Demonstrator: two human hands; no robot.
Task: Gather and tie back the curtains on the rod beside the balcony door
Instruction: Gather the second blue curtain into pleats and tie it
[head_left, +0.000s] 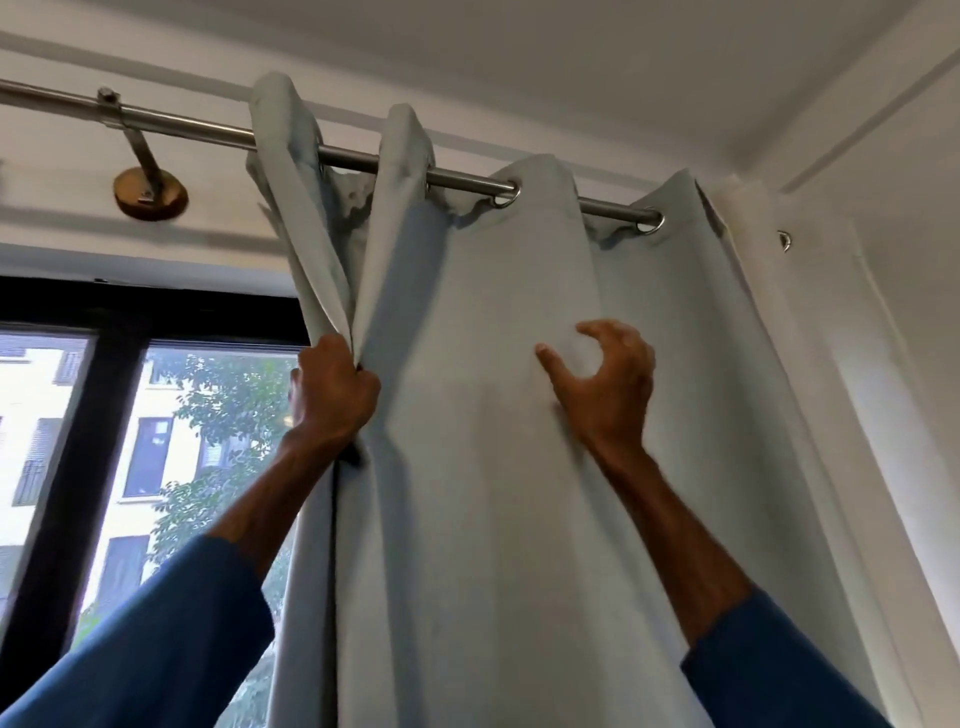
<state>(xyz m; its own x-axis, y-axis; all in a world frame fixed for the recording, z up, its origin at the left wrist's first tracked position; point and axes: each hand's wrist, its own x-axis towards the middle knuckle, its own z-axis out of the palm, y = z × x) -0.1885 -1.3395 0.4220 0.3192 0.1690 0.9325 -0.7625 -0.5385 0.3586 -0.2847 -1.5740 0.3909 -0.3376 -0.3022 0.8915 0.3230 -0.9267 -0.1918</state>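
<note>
A pale grey-blue curtain (493, 467) hangs by metal eyelets (511, 193) from a steel rod (182, 122) below the ceiling. Its left part is bunched into tight folds, while the right part spreads wider. My left hand (332, 387) grips the bunched left edge of the curtain in a fist, well below the rod. Farther right, my right hand (608, 384) is raised in front of the middle fold, thumb and fingers curved in a wide C with a gap between them. No fabric is held in it. Both arms wear blue sleeves.
A round brass bracket (150, 195) fixes the rod to the wall at the left. A dark-framed window (111, 415) shows trees and a building outside. A white inner curtain (810, 291) hangs at the far right beside the white wall (924, 260).
</note>
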